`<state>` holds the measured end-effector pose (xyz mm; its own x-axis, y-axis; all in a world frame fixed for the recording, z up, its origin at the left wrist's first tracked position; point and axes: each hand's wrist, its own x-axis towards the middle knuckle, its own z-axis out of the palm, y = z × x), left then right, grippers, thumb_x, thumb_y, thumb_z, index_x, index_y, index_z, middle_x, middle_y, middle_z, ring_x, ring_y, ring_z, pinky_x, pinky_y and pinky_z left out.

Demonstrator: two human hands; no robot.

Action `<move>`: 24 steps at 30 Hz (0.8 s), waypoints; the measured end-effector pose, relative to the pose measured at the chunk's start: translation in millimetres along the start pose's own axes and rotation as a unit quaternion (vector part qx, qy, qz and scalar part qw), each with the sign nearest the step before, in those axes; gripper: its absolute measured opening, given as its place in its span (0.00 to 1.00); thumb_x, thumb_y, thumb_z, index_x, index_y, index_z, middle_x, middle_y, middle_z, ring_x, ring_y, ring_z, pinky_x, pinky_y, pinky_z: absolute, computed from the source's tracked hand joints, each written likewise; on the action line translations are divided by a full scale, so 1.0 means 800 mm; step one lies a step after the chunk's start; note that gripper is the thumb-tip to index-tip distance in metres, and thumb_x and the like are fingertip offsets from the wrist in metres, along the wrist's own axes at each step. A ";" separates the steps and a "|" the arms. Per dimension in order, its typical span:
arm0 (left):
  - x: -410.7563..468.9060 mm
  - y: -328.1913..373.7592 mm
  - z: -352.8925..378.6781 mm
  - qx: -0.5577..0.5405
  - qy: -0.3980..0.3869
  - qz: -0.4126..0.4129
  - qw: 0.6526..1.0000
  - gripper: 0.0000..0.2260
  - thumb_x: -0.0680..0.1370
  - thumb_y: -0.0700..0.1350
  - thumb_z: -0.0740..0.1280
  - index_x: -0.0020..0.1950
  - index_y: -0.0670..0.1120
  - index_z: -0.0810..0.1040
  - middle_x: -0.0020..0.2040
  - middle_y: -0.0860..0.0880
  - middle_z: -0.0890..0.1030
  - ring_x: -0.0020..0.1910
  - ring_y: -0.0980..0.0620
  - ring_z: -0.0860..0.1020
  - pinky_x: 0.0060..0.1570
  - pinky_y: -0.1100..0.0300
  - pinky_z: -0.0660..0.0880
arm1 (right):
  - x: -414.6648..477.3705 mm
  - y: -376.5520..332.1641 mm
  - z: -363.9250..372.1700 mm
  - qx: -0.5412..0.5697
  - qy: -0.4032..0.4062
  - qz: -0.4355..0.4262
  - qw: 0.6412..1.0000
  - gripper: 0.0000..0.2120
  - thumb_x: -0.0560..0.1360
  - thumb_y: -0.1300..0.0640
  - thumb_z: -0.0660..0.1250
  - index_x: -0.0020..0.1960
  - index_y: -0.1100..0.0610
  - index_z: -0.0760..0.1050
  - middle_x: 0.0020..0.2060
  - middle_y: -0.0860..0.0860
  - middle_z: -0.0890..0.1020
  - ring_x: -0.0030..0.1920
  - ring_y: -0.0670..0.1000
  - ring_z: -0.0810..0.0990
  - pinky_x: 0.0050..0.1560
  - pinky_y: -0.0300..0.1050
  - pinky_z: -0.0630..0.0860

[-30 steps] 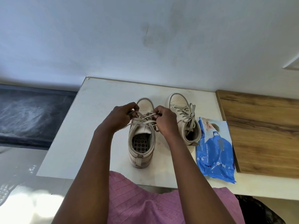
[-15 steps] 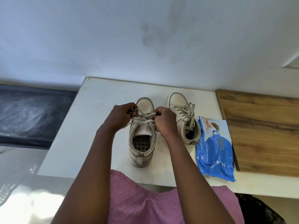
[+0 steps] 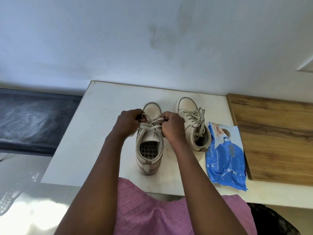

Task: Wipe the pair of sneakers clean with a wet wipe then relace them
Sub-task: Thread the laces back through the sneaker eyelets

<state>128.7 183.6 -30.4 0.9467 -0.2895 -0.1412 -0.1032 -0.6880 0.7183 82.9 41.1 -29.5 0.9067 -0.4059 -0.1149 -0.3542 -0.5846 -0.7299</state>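
Left hand & right hand are each pinching the laces over the near sneaker sitting on the bench; other sneaker is lying just right.

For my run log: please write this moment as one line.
step: relacing | left hand: pinches lace on near sneaker | right hand: pinches lace | far sneaker: laced | wipes pack: beside it

Beige left sneaker beside laced right sneaker, blue wipes pack alongside
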 end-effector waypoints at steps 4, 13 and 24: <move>0.001 -0.001 0.002 -0.011 0.000 0.000 1.000 0.08 0.76 0.36 0.63 0.45 0.46 0.79 0.43 0.49 0.83 0.48 0.45 0.79 0.50 0.52 0.74 | 0.000 0.001 -0.002 -0.005 0.011 -0.002 1.000 0.12 0.72 0.70 0.61 0.47 0.58 0.80 0.43 0.56 0.83 0.46 0.55 0.79 0.44 0.45 0.77; -0.008 -0.011 -0.024 -0.033 -0.010 -0.051 0.998 0.05 0.70 0.43 0.75 0.42 0.45 0.81 0.36 0.51 0.82 0.39 0.53 0.80 0.40 0.65 0.73 | -0.003 0.002 -0.014 -0.025 0.019 0.025 0.999 0.06 0.73 0.58 0.71 0.44 0.62 0.79 0.43 0.58 0.83 0.47 0.57 0.80 0.43 0.43 0.74; -0.017 0.003 -0.017 -0.078 -0.043 -0.010 0.996 0.09 0.71 0.36 0.74 0.40 0.50 0.81 0.32 0.61 0.80 0.29 0.72 0.76 0.32 0.80 0.66 | -0.010 0.001 -0.016 0.104 -0.059 0.024 0.993 0.08 0.72 0.67 0.69 0.48 0.59 0.83 0.46 0.54 0.84 0.45 0.50 0.82 0.46 0.40 0.77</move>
<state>119.5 195.3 -17.8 0.9180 -0.3371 -0.2088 -0.0303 -0.5847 0.8107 72.6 35.1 -20.5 0.9152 -0.3363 -0.2219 -0.3531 -0.4041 -0.8438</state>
